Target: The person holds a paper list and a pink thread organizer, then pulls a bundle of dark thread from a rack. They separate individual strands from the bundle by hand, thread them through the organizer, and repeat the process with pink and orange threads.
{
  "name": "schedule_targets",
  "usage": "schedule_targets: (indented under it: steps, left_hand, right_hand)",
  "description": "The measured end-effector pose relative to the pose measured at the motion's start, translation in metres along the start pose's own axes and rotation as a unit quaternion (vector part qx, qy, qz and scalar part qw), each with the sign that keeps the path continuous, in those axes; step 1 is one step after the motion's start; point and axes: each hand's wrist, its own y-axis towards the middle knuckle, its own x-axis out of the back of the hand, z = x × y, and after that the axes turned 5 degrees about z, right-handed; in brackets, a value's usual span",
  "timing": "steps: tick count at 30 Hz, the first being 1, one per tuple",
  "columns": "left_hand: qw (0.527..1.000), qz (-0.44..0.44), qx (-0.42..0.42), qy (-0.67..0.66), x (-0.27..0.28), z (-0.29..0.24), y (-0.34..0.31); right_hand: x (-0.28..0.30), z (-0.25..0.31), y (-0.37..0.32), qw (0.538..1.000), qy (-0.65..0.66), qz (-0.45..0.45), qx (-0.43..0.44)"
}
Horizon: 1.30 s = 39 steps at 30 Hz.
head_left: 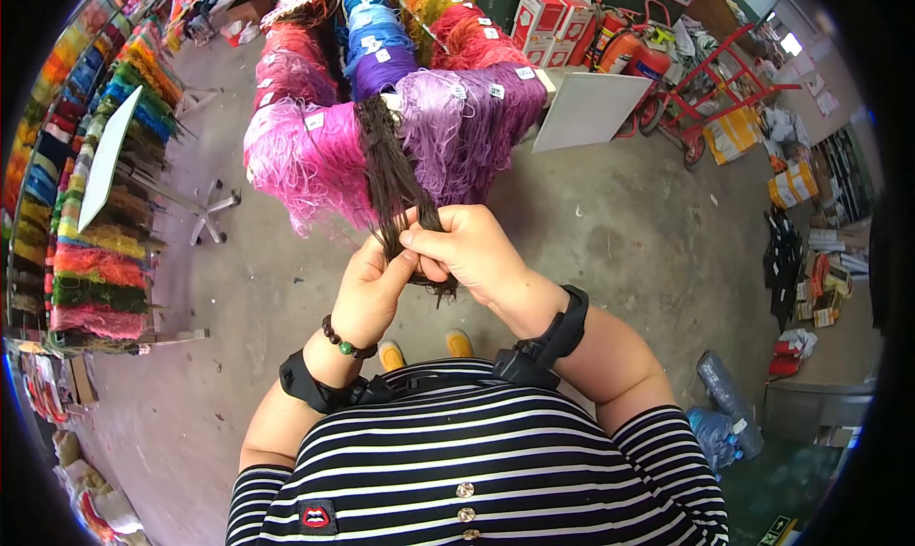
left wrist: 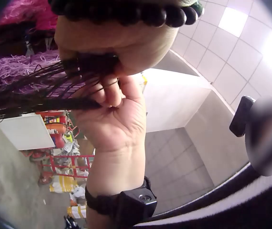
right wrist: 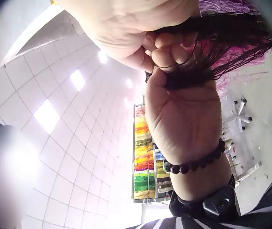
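A hank of dark brown thread (head_left: 386,155) runs from the front of a rack down to both hands, its loose ends hanging just below the fingers. My left hand (head_left: 365,284), with a beaded bracelet, grips one side of the hank between thumb and curled fingers. From the other side my right hand (head_left: 477,249) pinches it, the two hands touching or nearly so at the fingertips. In the left wrist view, strands of the dark thread (left wrist: 35,95) spread out between the hands. The right wrist view shows a dark bundle (right wrist: 191,78) lying across the left palm.
Pink hanks (head_left: 310,170) and purple hanks (head_left: 467,117) with small white tags hang on the rack ahead. A white board (head_left: 591,111) leans at its right, near a red hand truck (head_left: 705,98). At left stands another rack of colourful hanks (head_left: 100,260).
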Motion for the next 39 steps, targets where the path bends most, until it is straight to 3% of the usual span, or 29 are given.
schedule_targets:
  steps: [4,7,8,9,10,12,13,17,18,19,22,26,28,33,39]
  left_hand:
    - [0.999,0.024,0.022,-0.042,0.004,-0.008,-0.001]
    - [0.994,-0.015,0.054,-0.097,0.009,-0.011,0.002]
    - [0.995,-0.029,0.034,-0.088,0.009,-0.011,0.002]
    - [0.996,-0.044,0.015,-0.079,0.008,-0.011,0.002]
    - [0.996,-0.059,-0.004,-0.071,0.008,-0.011,0.002]
    - [0.997,-0.05,-0.016,-0.063,0.016,-0.013,0.001]
    - [0.996,-0.031,-0.007,-0.082,0.023,-0.012,0.0]
    - [0.994,0.019,0.021,-0.107,0.016,-0.013,0.0]
    - [0.994,0.018,0.032,-0.104,0.012,-0.013,0.0]
    - [0.995,-0.022,0.049,-0.084,0.006,-0.012,0.001]
    - [0.998,0.037,0.027,-0.052,0.008,-0.009,0.001]
    - [0.998,0.028,0.019,-0.043,0.005,-0.008,0.0]
    - [0.997,0.05,0.015,-0.057,0.01,-0.008,-0.001]
    - [0.997,0.002,0.053,-0.062,0.009,-0.022,0.001]
    - [0.997,0.003,0.038,-0.064,0.006,-0.019,0.003]
  right_hand:
    - [0.001,0.001,-0.001,0.997,0.068,0.049,-0.003]
    - [0.0,0.005,-0.004,0.99,0.12,0.075,0.013]
    - [0.0,0.007,-0.005,0.988,0.132,0.08,0.022]
    - [-0.002,0.009,-0.004,0.991,0.132,0.021,-0.001]
    - [0.007,0.002,-0.001,0.992,0.109,0.027,0.057]
    - [0.016,0.004,-0.001,0.965,0.258,0.024,0.048]
    - [0.023,0.001,0.001,0.949,0.307,0.064,0.043]
    - [0.007,0.007,-0.005,0.998,0.057,0.028,-0.008]
    - [0.005,0.003,-0.002,0.996,0.05,0.073,0.011]
    - [0.001,0.001,-0.002,0.997,0.05,0.06,0.004]
    - [-0.003,-0.001,0.001,0.998,0.045,0.032,-0.007]
    - [-0.004,0.001,0.002,0.999,0.027,0.02,-0.009]
    - [-0.005,0.006,-0.001,0.999,0.042,0.031,-0.009]
    - [-0.003,0.01,-0.002,0.993,0.085,0.079,0.026]
    - [-0.003,0.013,-0.004,0.994,0.08,0.067,0.017]
